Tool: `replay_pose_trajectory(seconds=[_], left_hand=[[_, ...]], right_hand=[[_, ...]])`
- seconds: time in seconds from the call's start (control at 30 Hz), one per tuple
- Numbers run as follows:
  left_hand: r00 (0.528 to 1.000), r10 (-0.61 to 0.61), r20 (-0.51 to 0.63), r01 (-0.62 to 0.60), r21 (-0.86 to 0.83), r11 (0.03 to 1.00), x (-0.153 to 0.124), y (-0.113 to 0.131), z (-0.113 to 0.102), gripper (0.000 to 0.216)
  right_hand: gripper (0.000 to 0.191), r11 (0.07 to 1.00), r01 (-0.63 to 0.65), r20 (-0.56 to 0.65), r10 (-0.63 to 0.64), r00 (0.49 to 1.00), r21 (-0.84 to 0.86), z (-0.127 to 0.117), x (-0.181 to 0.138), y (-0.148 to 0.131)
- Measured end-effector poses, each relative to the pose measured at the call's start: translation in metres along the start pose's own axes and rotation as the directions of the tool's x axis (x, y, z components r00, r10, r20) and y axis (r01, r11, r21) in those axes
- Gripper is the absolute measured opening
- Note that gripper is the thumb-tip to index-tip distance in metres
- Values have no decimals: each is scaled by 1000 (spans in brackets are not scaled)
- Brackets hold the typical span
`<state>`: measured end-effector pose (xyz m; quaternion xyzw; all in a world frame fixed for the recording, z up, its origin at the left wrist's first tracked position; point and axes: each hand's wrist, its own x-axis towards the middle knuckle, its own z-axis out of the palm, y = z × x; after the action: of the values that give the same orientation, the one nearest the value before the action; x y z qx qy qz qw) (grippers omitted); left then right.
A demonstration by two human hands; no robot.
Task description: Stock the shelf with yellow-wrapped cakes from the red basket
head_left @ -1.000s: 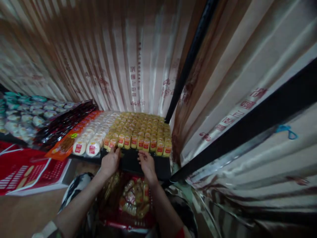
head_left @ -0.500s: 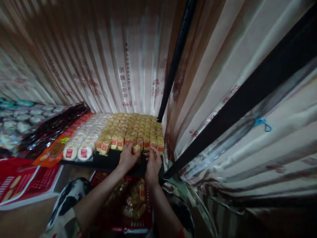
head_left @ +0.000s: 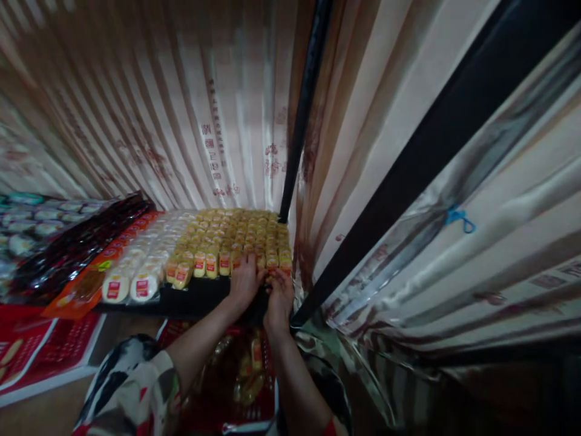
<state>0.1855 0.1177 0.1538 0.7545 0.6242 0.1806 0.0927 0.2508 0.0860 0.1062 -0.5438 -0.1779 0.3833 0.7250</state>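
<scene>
Rows of small yellow packaged cakes point(head_left: 211, 264) with red labels stand packed together on a dark shelf point(head_left: 193, 301). My left hand point(head_left: 245, 281) is at the front of these rows, its fingers curled against the cakes and the back of the hand covering what lies under them. Close beside it, my right hand point(head_left: 279, 303) has its fingers bent and pinched together at the front right cakes. What the fingertips hold is hidden or too small to make out. Below my forearms is an open red bag point(head_left: 218, 399) with more yellow packets point(head_left: 249, 384) inside.
White round packaged cakes point(head_left: 145, 286), an orange packet point(head_left: 82, 290) and dark shiny packets point(head_left: 59, 260) line the shelf to the left. A red printed bag point(head_left: 36, 342) lies below. Black posts point(head_left: 304, 115) and pleated curtains point(head_left: 190, 109) enclose the back and right.
The yellow cake visible in my left hand is now out of sight behind it, with that hand against the row. My right hand stays close by. The view has shifted slightly right.
</scene>
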Motion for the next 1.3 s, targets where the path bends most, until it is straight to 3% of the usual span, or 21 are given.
replay_pose_trajectory(seconds=[0.37, 0.9, 1.07, 1.3], left_hand=[[1000, -3, -26, 0, -116, 993, -6, -1, 4, 44], [997, -17, -71, 8, -132, 991, -4, -9, 26, 24], [996, -56, -69, 45, -154, 987, -8, -10, 28, 20], [999, 39, -28, -41, -76, 996, -6, -6, 27, 15]], right_hand=[[36, 999, -37, -28, 37, 999, -4, 1, 3, 2], [47, 997, -48, -2, 48, 999, -67, 0, 11, 16], [43, 994, 21, -113, -33, 993, -107, -4, 11, 21], [55, 985, 45, -65, -57, 996, -166, -6, 14, 30]])
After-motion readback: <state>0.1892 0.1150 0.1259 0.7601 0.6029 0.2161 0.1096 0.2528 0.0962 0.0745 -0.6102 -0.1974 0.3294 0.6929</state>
